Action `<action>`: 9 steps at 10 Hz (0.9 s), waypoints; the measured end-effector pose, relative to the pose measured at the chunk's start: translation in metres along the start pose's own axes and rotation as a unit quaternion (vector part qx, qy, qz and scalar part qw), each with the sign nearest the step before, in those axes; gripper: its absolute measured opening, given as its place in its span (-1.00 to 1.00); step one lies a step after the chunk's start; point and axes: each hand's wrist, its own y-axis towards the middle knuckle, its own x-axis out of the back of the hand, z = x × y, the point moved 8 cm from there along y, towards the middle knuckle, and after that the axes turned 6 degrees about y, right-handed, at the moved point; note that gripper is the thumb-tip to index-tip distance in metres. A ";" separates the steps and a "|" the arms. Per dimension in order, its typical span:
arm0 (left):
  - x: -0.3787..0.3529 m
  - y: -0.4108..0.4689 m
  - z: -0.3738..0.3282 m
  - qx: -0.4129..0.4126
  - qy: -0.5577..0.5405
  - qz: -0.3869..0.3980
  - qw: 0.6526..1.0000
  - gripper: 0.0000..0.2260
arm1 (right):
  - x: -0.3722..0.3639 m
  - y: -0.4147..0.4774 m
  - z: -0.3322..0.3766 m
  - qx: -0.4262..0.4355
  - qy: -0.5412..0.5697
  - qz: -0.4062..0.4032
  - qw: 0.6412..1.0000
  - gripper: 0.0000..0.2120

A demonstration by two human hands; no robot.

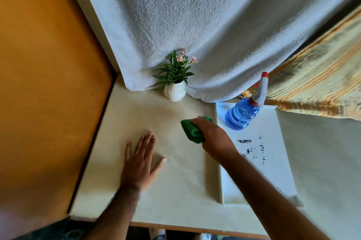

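My right hand (213, 138) grips a crumpled green cloth (192, 131) on the cream table top (148, 118), just left of a white tray (273, 161). Dark smudges (254, 148) mark the tray's middle. A blue spray bottle (241, 114) with a white and red trigger head stands at the tray's far end. My left hand (141, 159) lies flat on the table with fingers spread, left of the cloth and holding nothing.
A small white vase with a green plant and pink flowers (175, 81) stands at the back of the table. A grey-white towel (195, 25) hangs behind it, a striped yellow cloth (316, 83) to the right. An orange wall (39, 83) borders the left side.
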 end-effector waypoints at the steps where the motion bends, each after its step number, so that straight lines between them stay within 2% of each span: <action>1: 0.002 0.000 0.002 0.005 -0.010 0.008 1.000 -0.22 | 0.013 -0.051 -0.036 -0.045 -0.017 -0.052 0.998 -0.25; 2: 0.007 0.000 -0.002 -0.001 -0.011 -0.013 1.000 -0.24 | 0.024 -0.099 -0.080 -0.128 -0.041 -0.108 0.985 -0.28; 3: 0.012 -0.002 -0.006 -0.003 -0.010 -0.037 0.999 -0.24 | 0.023 -0.128 -0.114 -0.171 -0.075 -0.119 0.975 -0.27; 5: 0.009 -0.001 -0.007 -0.009 0.005 -0.031 0.999 -0.22 | -0.006 -0.146 -0.132 -0.084 -0.150 -0.059 0.983 -0.20; 7: 0.005 -0.002 -0.013 -0.007 0.017 0.040 0.999 -0.10 | -0.012 -0.152 -0.129 -0.059 -0.192 -0.008 0.979 -0.07; 8: 0.018 0.004 -0.015 -0.008 0.002 0.085 0.996 0.07 | 0.003 -0.143 -0.107 -0.025 -0.233 -0.017 0.972 0.06; 9: 0.052 0.017 -0.024 -0.029 0.001 0.045 0.999 0.03 | 0.033 -0.119 -0.063 0.030 -0.231 -0.060 0.971 -0.01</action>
